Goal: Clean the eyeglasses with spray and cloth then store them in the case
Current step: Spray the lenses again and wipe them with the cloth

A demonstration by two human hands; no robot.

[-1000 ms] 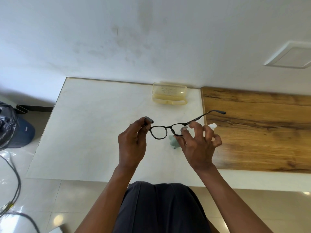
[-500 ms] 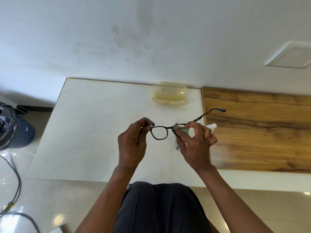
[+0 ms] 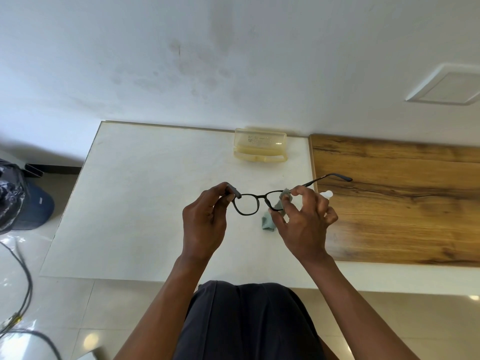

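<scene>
1. Head view: left hand (image 3: 205, 224) pinched the eyeglasses (image 3: 255, 202) at the frame corner; right hand (image 3: 304, 224) fingers (image 3: 281, 220) clamped the cloth (image 3: 279, 205) on the far lens.
2. Judged light, fragile, smudge-prone: hold by the frame. Case (image 3: 259, 148) lay open beyond the fingers on the table (image 3: 145, 193).

The black-framed eyeglasses (image 3: 253, 202) are up above the white table top (image 3: 145, 198), between the left hand (image 3: 205, 222) and right hand (image 3: 302, 224). The pale see-through plastic case (image 3: 260, 148) sits behind them by the wall. The brown wooden board (image 3: 405, 203) lies to the right.
</scene>
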